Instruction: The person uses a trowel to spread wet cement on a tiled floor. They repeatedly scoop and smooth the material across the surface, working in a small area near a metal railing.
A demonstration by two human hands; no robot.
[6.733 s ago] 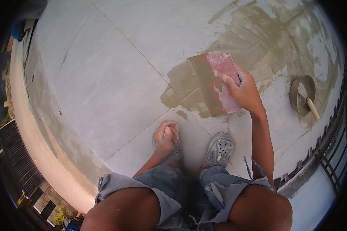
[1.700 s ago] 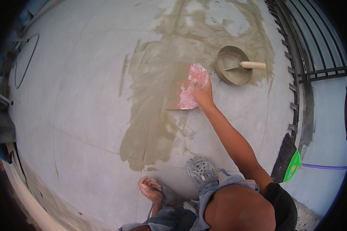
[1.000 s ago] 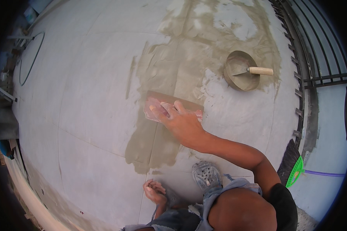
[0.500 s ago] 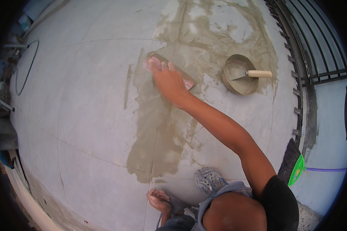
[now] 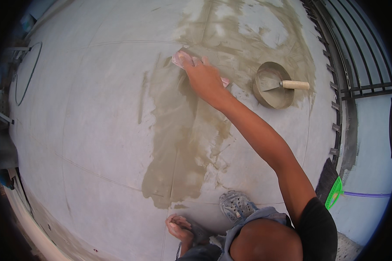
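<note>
My right hand (image 5: 203,77) is stretched far forward and grips a pink float (image 5: 183,59), pressing it flat on the tiled floor at the top of a wet grey-brown grout smear (image 5: 178,143). The hand covers most of the float; only its pink ends show. My left hand (image 5: 178,227) rests on the floor close to my body, fingers curled, beside my grey shoe (image 5: 236,205). A round metal pan (image 5: 272,87) with a wooden-handled trowel (image 5: 287,84) in it stands to the right of the float.
A dark metal railing (image 5: 353,69) runs along the right edge. A green-and-black brush (image 5: 331,191) lies at the right near the railing. A thin hose loop (image 5: 28,71) lies at the far left. The floor's edge drops off at the lower left.
My right hand has swept the float from beside the pan leftward across the wet patch, then forward to its far end. My view has leaned forward with the reach.
</note>
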